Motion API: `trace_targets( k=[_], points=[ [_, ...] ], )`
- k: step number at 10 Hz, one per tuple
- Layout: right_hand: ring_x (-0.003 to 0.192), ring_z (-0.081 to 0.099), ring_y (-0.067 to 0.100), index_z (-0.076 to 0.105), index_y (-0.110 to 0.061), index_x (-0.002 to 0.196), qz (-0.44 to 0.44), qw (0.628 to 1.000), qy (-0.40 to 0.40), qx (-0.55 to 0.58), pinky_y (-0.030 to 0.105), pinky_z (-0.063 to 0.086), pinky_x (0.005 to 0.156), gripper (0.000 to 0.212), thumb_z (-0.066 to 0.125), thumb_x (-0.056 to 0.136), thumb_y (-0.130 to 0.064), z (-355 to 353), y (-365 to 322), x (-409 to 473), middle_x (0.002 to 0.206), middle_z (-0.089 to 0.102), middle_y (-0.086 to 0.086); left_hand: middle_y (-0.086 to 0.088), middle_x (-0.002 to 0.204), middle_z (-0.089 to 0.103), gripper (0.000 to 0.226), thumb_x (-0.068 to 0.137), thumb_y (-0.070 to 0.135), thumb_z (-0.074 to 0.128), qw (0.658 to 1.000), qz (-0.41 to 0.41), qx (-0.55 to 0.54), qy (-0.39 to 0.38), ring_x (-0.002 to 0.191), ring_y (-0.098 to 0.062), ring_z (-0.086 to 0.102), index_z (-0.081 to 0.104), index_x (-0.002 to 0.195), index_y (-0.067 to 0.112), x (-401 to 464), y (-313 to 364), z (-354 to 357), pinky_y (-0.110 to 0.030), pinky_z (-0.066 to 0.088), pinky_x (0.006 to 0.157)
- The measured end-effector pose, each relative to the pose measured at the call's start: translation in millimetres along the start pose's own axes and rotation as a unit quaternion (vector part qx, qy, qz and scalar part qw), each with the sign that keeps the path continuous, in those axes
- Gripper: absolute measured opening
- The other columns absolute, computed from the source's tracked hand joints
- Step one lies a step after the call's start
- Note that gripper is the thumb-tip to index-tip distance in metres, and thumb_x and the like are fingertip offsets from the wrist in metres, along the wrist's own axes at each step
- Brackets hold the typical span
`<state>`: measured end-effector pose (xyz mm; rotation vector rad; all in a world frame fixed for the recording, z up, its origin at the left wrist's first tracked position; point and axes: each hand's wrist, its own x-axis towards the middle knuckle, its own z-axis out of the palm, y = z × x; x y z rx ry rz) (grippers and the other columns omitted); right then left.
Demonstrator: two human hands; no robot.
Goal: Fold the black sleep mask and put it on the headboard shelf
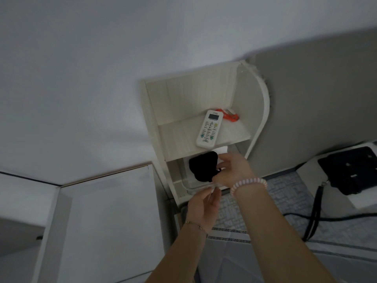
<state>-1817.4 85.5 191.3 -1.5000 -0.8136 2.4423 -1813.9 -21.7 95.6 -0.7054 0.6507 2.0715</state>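
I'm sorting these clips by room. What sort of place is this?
Most likely a bedroom, at the head of a bed: a white headboard shelf unit stands against the wall, an air-conditioner remote lies on its upper shelf, and patterned bedding spreads below.

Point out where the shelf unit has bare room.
Upper shelf: bare left of the remote; its right rear corner holds an orange item. Lower compartment is crowded: the sleep mask, a clear tray rim and the right hand fill it.
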Motion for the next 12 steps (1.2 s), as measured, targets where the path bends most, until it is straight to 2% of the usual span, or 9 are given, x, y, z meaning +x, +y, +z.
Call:
trace_targets(
  k=[1,2,3,4,5,7,8,10,12],
  points=[
    [0.132,0.049,0.032,0.047,0.006,0.141,-0.053,0.992,-0.023,0.112,0.033,0.042,0.106,0.044,0.044,0.098,-0.003,-20.9,8.7,-15.8,0.153,0.042,0.022,-0.023,0.142,0.046,0.044,0.091,-0.022,0.032,0.998,0.020,-0.014,0.049,0.129,-0.035,0.049,0.054,0.126,-0.006,-3.8,-1.3,2.2,-0.043,0.040,0.111],
    [0.125,0.054,0.021,0.060,0.001,0.128,-0.094,0.973,0.041,0.204,0.029,0.042,0.105,0.033,0.048,0.098,-0.004,-48.3,31.2,-26.9,0.137,0.058,0.012,-0.020,0.163,0.022,0.071,0.089,-0.026,0.024,0.995,0.048,-0.016,0.087,0.149,-0.035,0.028,0.017,0.156,-0.002,-21.2,-4.7,11.0,-0.045,0.038,0.106],
    [0.083,0.063,0.014,0.065,-0.003,0.092,-0.027,0.979,0.005,0.204,0.026,0.047,0.083,0.024,0.043,0.100,-0.010,-55.4,51.5,-24.4,0.095,0.060,0.006,-0.019,0.164,0.022,0.068,0.092,-0.022,0.026,0.995,0.062,-0.031,0.067,0.150,-0.032,0.027,0.020,0.156,0.000,-30.9,-7.1,17.9,-0.044,0.036,0.107],
    [0.120,0.057,0.027,0.056,-0.002,0.130,0.023,0.974,-0.011,0.224,0.040,0.042,0.108,0.036,0.049,0.100,-0.021,-48.0,61.0,-14.1,0.130,0.053,0.015,-0.018,0.165,0.019,0.079,0.086,-0.025,0.021,0.995,0.071,-0.037,0.057,0.150,-0.033,0.027,0.014,0.158,0.006,-32.9,-5.9,21.4,-0.044,0.036,0.112],
    [0.140,0.040,0.029,0.047,-0.005,0.143,0.013,0.974,-0.009,0.227,0.041,0.034,0.115,0.045,0.048,0.100,-0.018,-39.6,62.0,-0.7,0.149,0.043,0.013,-0.019,0.163,0.023,0.082,0.083,-0.028,0.014,0.994,0.083,-0.048,0.049,0.150,-0.035,0.026,0.021,0.156,0.008,-34.7,1.4,26.0,-0.052,0.025,0.122],
    [0.136,0.042,0.026,0.046,-0.017,0.146,0.014,0.977,-0.021,0.211,0.037,0.039,0.095,0.049,0.046,0.098,-0.010,-20.3,49.7,14.3,0.137,0.050,0.005,-0.020,0.162,0.025,0.080,0.081,-0.028,0.010,0.998,0.065,-0.020,0.019,0.151,-0.034,0.024,0.023,0.154,0.002,-24.2,22.1,32.5,-0.048,0.025,0.121],
    [0.125,0.045,0.024,0.044,-0.020,0.148,-0.003,0.983,-0.012,0.180,0.037,0.038,0.103,0.053,0.045,0.097,-0.005,-15.4,45.4,19.2,0.133,0.050,0.005,-0.020,0.161,0.027,0.080,0.081,-0.029,0.009,0.998,0.066,-0.011,0.014,0.150,-0.035,0.025,0.025,0.154,0.000,-18.6,23.0,33.1,-0.047,0.024,0.121],
    [0.140,0.039,0.024,0.039,-0.020,0.150,-0.018,0.993,-0.019,0.117,0.037,0.031,0.114,0.061,0.042,0.093,0.001,-21.6,44.3,22.3,0.152,0.043,0.004,-0.018,0.162,0.028,0.080,0.081,-0.030,0.013,0.997,0.066,0.025,0.000,0.151,-0.031,0.025,0.026,0.154,0.001,-14.3,21.7,28.6,-0.045,0.023,0.123],
    [0.149,0.022,0.034,0.022,0.006,0.150,-0.012,0.999,-0.027,0.043,0.043,0.017,0.123,0.063,0.039,0.089,0.004,-29.0,52.7,3.9,0.159,0.019,0.021,-0.014,0.161,0.032,0.067,0.093,-0.015,0.036,0.984,0.079,0.161,0.011,0.143,-0.025,0.040,0.025,0.156,0.005,-23.9,9.3,26.5,-0.035,0.036,0.113]
  ],
)
